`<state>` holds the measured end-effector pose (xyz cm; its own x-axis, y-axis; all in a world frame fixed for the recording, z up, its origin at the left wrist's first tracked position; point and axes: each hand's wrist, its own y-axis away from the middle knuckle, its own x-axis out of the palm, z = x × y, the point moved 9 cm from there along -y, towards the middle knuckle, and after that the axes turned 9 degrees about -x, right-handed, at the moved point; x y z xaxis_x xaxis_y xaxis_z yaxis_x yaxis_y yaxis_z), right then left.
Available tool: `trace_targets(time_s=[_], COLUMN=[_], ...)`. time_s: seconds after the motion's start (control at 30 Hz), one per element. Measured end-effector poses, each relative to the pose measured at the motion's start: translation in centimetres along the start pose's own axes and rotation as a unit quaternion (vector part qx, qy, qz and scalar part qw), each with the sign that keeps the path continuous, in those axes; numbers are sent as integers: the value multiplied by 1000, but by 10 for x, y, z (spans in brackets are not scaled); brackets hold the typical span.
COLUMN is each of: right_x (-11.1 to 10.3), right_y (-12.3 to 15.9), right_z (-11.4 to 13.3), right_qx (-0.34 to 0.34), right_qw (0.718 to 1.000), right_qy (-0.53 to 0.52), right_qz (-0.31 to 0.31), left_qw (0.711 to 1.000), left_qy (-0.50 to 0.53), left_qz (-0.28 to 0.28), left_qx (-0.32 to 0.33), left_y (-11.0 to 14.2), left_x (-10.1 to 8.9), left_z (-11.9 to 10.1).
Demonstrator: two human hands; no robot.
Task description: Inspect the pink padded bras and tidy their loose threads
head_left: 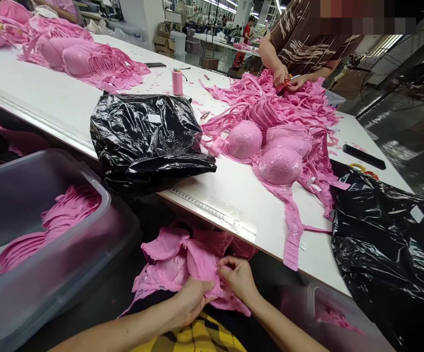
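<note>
A pink bra (173, 271) lies over my lap, below the front edge of the table. My left hand (193, 299) grips its fabric from the near side, thumb on top. To the right, my right hand (238, 277) pinches the same bra near its edge, fingers curled. Whether a thread or small tool is in that pinch is too small to make out. On the table above, a stack of pink bras (279, 166) spreads out, one band hanging toward the front edge.
Black plastic bags lie on the table (215, 210), one at left (145, 137), one at right (388, 234). A grey bin (103, 195) with pink cups stands left. Across the table, a person's hands (288, 80) hold orange-handled scissors. A pink thread spool (177, 82) stands mid-table.
</note>
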<state>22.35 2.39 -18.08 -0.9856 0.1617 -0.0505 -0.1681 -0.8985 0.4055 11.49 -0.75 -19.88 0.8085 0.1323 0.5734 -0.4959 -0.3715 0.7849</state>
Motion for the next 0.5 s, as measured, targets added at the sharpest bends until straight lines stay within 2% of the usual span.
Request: trace_targets(time_s=[0.1,0.23,0.4,0.5], right_x=[1,6,11,13], right_y=[1,-1,-3,-2], right_z=[-4,-11,-10,-12], right_qx=[0,22,16,17], right_qw=[1000,999,999,999], right_qy=[1,-15,-29,-37], right_qz=[3,22,3,0], left_qw=[1000,999,999,999], left_qy=[-13,10,8,-3], left_qz=[-3,28,4,13], left_qx=[9,26,47,31], left_y=[1,-1,-2,0], left_x=[-5,0,-2,-2], left_z=[-5,-12,-14,-14])
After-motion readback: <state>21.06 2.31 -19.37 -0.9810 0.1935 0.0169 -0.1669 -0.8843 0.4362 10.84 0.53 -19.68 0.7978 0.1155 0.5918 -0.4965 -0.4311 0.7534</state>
